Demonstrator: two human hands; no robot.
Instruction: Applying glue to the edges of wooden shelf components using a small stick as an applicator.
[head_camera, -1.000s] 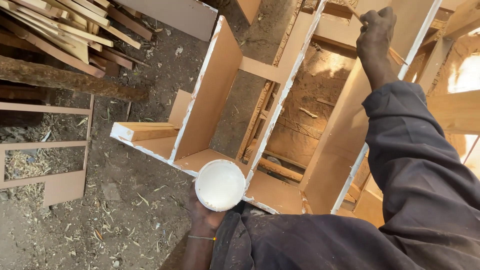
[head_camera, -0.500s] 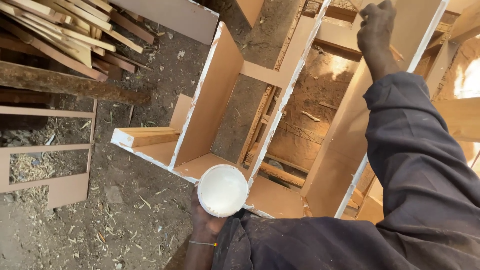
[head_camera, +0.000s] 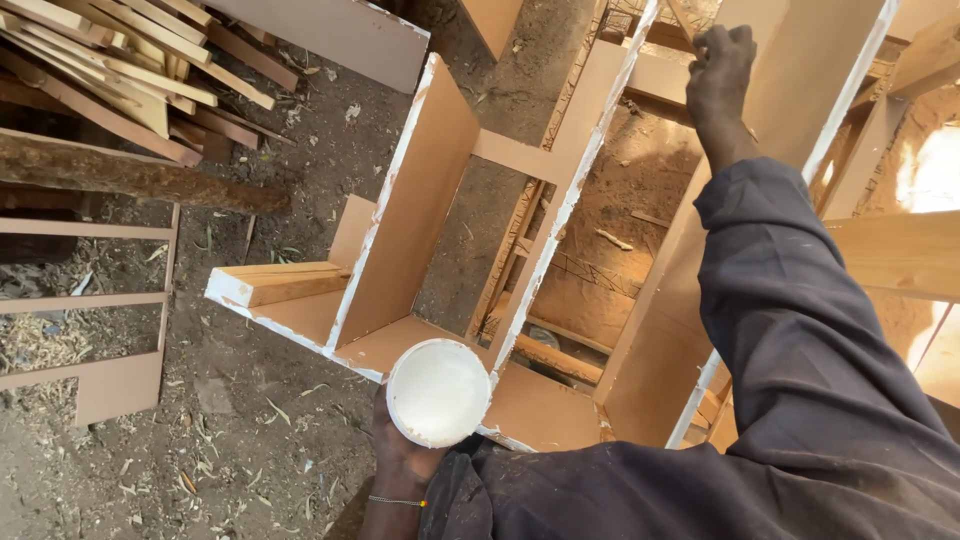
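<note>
My left hand (head_camera: 402, 455) grips a round white tub (head_camera: 438, 392) full of white paste, held low against my body at the near edge of a brown board cabinet frame (head_camera: 425, 215). The frame's panel edges are coated white. My right hand (head_camera: 722, 72) reaches far forward in a dark sleeve and is closed on a thin tool, mostly hidden, at the top of a tall upright panel (head_camera: 790, 90). A white-edged divider (head_camera: 572, 190) runs between the two hands.
A stack of wooden slats (head_camera: 120, 70) and a rough log (head_camera: 130, 180) lie at the upper left. A flat board frame (head_camera: 90, 300) rests on the dirt floor at left. More boards (head_camera: 900, 250) stand at right. Wood chips litter the ground.
My right hand has shifted slightly along the top of the upright panel. The tub has stayed in my left hand, drifting a little to the right and down in view.
</note>
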